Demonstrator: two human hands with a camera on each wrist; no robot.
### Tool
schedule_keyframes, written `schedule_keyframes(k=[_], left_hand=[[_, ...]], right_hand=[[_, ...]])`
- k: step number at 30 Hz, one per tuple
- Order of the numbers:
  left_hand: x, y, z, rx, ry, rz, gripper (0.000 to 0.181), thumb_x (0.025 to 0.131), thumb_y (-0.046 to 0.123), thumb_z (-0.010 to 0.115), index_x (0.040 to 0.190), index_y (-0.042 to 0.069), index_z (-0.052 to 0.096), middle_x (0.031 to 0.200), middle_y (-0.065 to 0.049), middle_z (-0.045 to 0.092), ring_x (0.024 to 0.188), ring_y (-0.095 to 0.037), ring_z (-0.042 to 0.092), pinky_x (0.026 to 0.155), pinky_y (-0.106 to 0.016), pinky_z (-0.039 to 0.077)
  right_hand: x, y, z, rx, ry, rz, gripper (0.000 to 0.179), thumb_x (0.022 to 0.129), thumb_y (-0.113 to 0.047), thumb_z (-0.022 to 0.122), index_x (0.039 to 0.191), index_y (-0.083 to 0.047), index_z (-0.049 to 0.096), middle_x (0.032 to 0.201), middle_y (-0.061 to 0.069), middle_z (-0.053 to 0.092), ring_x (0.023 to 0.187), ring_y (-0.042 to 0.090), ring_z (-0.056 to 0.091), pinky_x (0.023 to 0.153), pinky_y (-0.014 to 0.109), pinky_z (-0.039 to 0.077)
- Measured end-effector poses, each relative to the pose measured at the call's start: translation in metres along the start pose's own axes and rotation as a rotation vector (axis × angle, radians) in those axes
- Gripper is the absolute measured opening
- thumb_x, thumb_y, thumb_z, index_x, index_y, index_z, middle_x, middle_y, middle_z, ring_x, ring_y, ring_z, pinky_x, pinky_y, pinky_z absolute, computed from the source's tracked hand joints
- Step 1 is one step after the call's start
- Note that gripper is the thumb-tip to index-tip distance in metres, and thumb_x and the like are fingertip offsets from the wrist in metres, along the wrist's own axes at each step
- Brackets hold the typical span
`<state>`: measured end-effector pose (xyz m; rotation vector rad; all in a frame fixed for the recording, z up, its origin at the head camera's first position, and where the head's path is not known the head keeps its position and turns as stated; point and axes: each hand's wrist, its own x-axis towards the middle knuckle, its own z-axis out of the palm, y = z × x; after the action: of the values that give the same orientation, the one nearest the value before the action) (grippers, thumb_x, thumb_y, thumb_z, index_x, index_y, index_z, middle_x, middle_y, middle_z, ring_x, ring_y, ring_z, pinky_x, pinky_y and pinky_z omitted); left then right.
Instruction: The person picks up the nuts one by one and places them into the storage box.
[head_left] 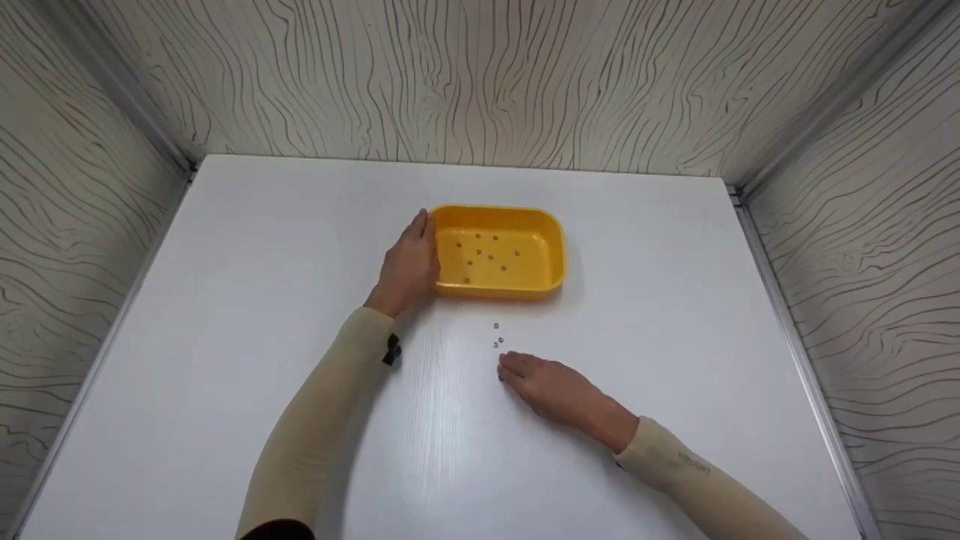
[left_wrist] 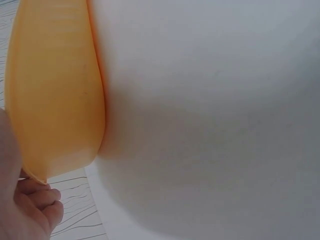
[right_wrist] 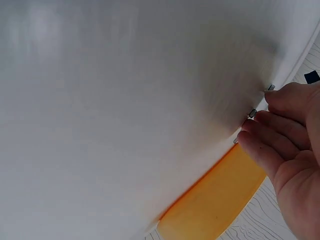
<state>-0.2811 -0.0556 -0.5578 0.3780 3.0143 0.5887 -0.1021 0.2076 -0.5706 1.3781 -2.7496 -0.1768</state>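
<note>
A yellow plastic tub (head_left: 499, 291) stands on the white table, with several small metal pieces that look like nuts (head_left: 491, 257) scattered over its floor. My left hand (head_left: 409, 266) holds the tub's left end; the left wrist view shows its fingers (left_wrist: 42, 197) curled at the rim. Between the tub and my right hand (head_left: 559, 390) lie a few more nuts (head_left: 496, 326). The right hand is low over the table, fingers together and extended, thumb apart. In the right wrist view, small nuts (right_wrist: 252, 113) sit right by its fingertips; whether they touch is unclear.
The white table (head_left: 675, 300) reaches to wood-grain panels (head_left: 480, 82) at the back and on both sides. Metal rails (head_left: 802, 360) run along its side edges. A small black device (head_left: 391, 350) is attached by the left wrist.
</note>
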Motion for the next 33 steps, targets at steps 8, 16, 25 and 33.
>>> schedule_keyframes(k=[8, 16, 25, 33], left_hand=[[0.001, -0.002, 0.001, 0.003, -0.003, 0.0, 0.059, 0.113, 0.016, 0.037, 0.166, 0.0, 0.019, 0.176, -0.018, 0.021, 0.162, -0.032, 0.029, 0.132, -0.046, 0.031], [0.002, -0.001, 0.001, -0.025, -0.016, -0.018, 0.06, 0.113, 0.016, 0.038, 0.167, 0.001, 0.019, 0.176, -0.017, 0.02, 0.162, -0.032, 0.028, 0.132, -0.046, 0.03], [-0.001, 0.0, 0.001, 0.006, 0.03, 0.016, 0.059, 0.112, 0.014, 0.042, 0.165, -0.001, 0.024, 0.174, -0.02, 0.025, 0.16, -0.034, 0.034, 0.129, -0.046, 0.036], [0.0, 0.0, 0.0, -0.023, 0.008, 0.002, 0.06, 0.112, 0.016, 0.041, 0.166, 0.0, 0.02, 0.175, -0.018, 0.022, 0.162, -0.033, 0.03, 0.131, -0.046, 0.032]], right_hand=[[-0.005, 0.001, 0.0, -0.104, -0.055, -0.034, 0.052, 0.092, -0.01, 0.079, 0.142, -0.009, 0.065, 0.146, 0.006, 0.067, 0.134, 0.019, 0.066, 0.103, 0.031, 0.061], [0.0, 0.004, 0.002, -0.233, -0.01, -0.093, 0.046, 0.088, -0.009, 0.083, 0.133, -0.012, 0.073, 0.134, 0.001, 0.075, 0.121, 0.013, 0.073, 0.083, 0.024, 0.065], [0.003, 0.011, 0.007, -0.254, 0.098, -0.128, 0.038, 0.083, -0.009, 0.086, 0.121, -0.012, 0.079, 0.119, -0.002, 0.08, 0.101, 0.009, 0.078, 0.07, 0.022, 0.064], [0.004, 0.012, 0.007, -0.246, 0.093, -0.143, 0.036, 0.086, -0.01, 0.085, 0.121, -0.012, 0.079, 0.121, 0.0, 0.08, 0.106, 0.01, 0.078, 0.074, 0.023, 0.065]])
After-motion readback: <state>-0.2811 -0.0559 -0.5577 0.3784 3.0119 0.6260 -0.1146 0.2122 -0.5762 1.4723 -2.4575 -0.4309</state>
